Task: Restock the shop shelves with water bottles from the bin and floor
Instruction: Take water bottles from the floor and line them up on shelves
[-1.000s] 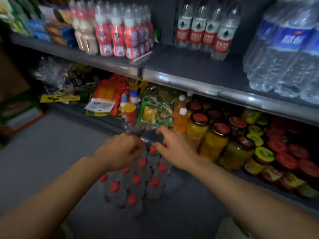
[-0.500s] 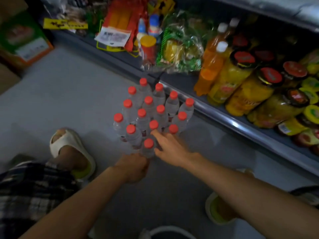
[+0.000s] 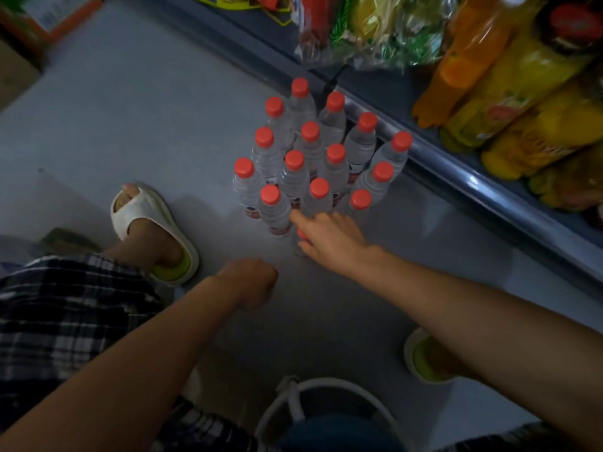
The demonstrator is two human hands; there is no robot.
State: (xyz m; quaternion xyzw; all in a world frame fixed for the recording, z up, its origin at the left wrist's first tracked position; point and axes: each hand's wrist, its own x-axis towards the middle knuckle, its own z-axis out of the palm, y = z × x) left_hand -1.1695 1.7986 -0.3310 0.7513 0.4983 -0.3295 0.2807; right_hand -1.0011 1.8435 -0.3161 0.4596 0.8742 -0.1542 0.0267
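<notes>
Several clear water bottles (image 3: 295,177) with red caps stand close together on the grey floor, right before the bottom shelf's edge (image 3: 463,187). My right hand (image 3: 332,238) lies over the nearest bottle (image 3: 301,236). Thumb and forefinger sit on either side of its red cap and pinch its neck, and the hand hides most of that bottle. My left hand (image 3: 251,282) hovers over bare floor a little nearer to me, curled into a fist with nothing in it.
The bottom shelf on the right holds orange drink bottles (image 3: 470,57), yellow jars (image 3: 535,148) and bagged goods (image 3: 385,31). A white bin rim (image 3: 326,386) is at the bottom. My feet in white slippers (image 3: 153,230) flank the floor space; a cardboard box (image 3: 49,14) stands far left.
The view has tipped down from the shelves to the floor. My left hand pulled back from the bottles towards me, while my right hand settled over the nearest bottle.
</notes>
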